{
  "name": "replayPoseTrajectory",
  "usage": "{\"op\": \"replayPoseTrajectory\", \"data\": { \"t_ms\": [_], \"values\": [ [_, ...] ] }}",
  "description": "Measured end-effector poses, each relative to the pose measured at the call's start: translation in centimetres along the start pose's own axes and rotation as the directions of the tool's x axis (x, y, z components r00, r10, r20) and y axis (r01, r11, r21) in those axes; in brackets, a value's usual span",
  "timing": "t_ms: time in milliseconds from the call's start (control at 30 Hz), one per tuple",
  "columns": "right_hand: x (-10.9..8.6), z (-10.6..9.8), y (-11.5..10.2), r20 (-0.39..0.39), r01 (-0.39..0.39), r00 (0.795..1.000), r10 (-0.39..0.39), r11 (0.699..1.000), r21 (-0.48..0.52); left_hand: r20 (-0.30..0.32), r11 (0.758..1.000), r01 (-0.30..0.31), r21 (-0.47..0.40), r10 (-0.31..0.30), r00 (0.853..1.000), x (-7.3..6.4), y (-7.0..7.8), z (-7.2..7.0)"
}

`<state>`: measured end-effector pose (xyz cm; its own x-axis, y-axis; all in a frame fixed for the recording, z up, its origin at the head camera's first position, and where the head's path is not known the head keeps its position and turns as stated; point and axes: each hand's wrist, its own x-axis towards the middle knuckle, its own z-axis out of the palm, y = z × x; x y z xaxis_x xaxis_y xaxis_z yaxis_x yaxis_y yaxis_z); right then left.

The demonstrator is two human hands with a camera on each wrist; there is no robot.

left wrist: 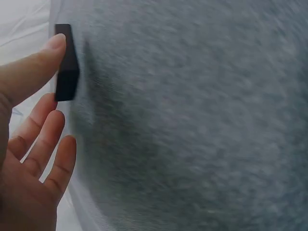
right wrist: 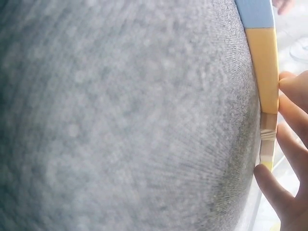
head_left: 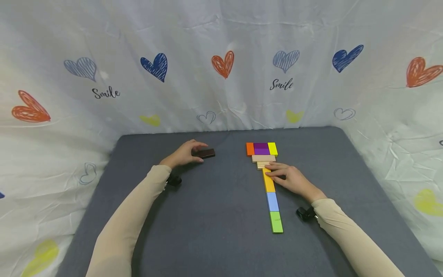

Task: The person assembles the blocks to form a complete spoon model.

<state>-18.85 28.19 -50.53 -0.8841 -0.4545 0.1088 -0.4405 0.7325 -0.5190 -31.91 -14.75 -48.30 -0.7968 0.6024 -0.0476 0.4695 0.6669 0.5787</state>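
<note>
My left hand (head_left: 186, 153) pinches a dark brown, nearly black rectangular block (head_left: 205, 153) between thumb and fingers. In the left wrist view the same block (left wrist: 67, 65) has the thumb on its near face, the other fingers spread below. My right hand (head_left: 290, 177) lies over a row of flat blocks, its fingers extended and fingertips touching the yellow-orange block (head_left: 268, 182) and the striped pale wooden pieces (head_left: 262, 165). Below the yellow-orange block, a light blue block (head_left: 272, 201) and a green block (head_left: 276, 222) continue the line.
Above the striped pieces lies a pale wooden block (head_left: 263, 158). Orange (head_left: 250, 149), purple (head_left: 261, 149) and yellow (head_left: 272, 148) blocks form a crosswise row at the top. Everything rests on a grey cloth-covered table (head_left: 214, 231), backed by a white curtain (head_left: 187, 104) with printed hearts.
</note>
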Motion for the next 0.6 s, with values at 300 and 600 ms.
{"op": "replayPoseTrajectory", "data": {
  "t_ms": [300, 600],
  "values": [
    [-0.05, -0.06, 0.03, -0.004, 0.011, 1.000, -0.011, 1.000, 0.009, -0.041, 1.000, 0.014, 0.019, -0.013, 0.999, -0.18, -0.95, 0.91],
    [0.04, -0.02, 0.31, -0.004, 0.022, 1.000, -0.022, 1.000, 0.005, -0.057, 0.999, 0.028, 0.023, -0.027, 0.998, -0.05, -0.94, 1.11]
  ]
}}
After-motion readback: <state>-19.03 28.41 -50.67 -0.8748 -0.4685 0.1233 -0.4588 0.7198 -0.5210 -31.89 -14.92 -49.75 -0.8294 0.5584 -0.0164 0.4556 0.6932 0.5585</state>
